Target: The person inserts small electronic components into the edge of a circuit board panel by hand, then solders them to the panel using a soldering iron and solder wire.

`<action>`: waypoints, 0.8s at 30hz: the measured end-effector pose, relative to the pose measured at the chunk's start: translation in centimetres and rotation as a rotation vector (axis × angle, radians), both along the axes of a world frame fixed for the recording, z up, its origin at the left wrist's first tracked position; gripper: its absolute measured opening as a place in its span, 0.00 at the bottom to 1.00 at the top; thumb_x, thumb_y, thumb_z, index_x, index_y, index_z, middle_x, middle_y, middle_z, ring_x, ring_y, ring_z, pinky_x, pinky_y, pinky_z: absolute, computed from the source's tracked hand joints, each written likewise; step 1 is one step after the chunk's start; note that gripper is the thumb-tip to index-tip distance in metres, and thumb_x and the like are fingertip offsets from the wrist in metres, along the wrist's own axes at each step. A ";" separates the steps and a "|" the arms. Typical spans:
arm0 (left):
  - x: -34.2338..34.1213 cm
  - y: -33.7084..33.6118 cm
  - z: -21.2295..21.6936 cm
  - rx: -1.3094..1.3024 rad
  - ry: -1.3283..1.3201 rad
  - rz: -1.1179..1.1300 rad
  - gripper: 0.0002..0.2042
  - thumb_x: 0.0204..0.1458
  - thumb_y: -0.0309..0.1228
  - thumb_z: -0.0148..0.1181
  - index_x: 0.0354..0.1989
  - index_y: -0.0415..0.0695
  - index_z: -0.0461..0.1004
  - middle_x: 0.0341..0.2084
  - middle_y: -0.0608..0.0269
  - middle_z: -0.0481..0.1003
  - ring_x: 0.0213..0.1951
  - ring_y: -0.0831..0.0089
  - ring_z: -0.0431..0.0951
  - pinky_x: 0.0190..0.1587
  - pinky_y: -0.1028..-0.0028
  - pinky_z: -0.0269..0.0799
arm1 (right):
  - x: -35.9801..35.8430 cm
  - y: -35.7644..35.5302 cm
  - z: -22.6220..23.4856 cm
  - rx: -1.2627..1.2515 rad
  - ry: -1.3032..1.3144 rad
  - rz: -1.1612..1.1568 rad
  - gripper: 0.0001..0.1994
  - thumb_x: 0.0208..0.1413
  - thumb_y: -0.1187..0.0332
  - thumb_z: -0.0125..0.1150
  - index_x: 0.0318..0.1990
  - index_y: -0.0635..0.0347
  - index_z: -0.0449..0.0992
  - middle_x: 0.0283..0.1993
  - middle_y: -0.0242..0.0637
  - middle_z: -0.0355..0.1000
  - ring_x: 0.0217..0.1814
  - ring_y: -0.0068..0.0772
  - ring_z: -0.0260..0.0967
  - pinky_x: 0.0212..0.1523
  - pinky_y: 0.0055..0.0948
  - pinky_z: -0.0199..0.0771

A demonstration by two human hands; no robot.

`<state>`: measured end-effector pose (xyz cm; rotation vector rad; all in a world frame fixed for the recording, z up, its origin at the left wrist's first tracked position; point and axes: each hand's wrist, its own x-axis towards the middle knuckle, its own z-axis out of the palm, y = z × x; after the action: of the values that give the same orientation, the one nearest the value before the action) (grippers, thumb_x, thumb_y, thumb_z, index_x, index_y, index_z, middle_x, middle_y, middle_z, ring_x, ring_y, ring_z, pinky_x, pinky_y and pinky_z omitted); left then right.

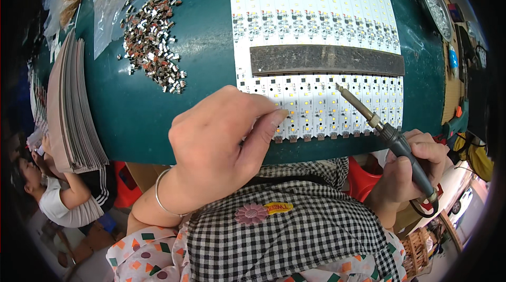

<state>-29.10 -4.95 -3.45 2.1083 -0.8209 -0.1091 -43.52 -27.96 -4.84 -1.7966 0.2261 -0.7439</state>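
Note:
In my right hand (408,169) is a soldering iron (399,146), its dark handle gripped and its metal tip pointing up and left over a panel of white LED circuit boards (316,5). My left hand (226,132) hovers over the panel's near left corner, thumb and forefinger pinched together; whatever sits between them is hidden or too small to make out. Across the boards lies a long dark bar (327,61). Small connectors (292,138) line the panel's near edge.
Loose small connectors (153,40) form a pile at the left on the green table (205,18), beside a clear plastic bag (113,0). Further left stands a stack of thin boards (74,108). A round dish (436,8) is at the far right. Another person (68,198) sits at lower left.

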 end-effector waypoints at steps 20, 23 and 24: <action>0.2 -1.2 -2.9 0.044 -0.181 -0.047 0.08 0.41 0.16 0.63 0.29 0.39 0.73 0.32 0.56 0.80 0.32 0.61 0.82 0.33 0.70 0.78 | 1.4 1.2 -0.8 -0.218 0.051 0.261 0.19 0.42 0.80 0.73 0.39 0.64 0.68 0.24 0.40 0.70 0.19 0.25 0.66 0.17 0.21 0.63; 0.4 -1.4 -3.0 0.026 -0.200 -0.060 0.08 0.41 0.16 0.64 0.28 0.39 0.73 0.31 0.56 0.80 0.31 0.62 0.82 0.32 0.71 0.78 | 1.4 1.3 -0.8 -0.222 0.066 0.263 0.19 0.42 0.80 0.73 0.38 0.64 0.68 0.23 0.40 0.70 0.19 0.25 0.67 0.17 0.22 0.64; 0.4 -1.5 -2.9 0.025 -0.198 -0.061 0.08 0.41 0.16 0.64 0.28 0.39 0.73 0.31 0.56 0.80 0.31 0.62 0.82 0.32 0.71 0.78 | 1.5 1.3 -0.8 -0.223 0.068 0.262 0.19 0.42 0.80 0.73 0.38 0.64 0.68 0.23 0.40 0.70 0.19 0.25 0.67 0.17 0.22 0.64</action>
<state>-28.70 -6.45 -6.38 2.1413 -1.0061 0.0586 -42.06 -26.65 -5.69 -2.0165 -0.0502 -0.5376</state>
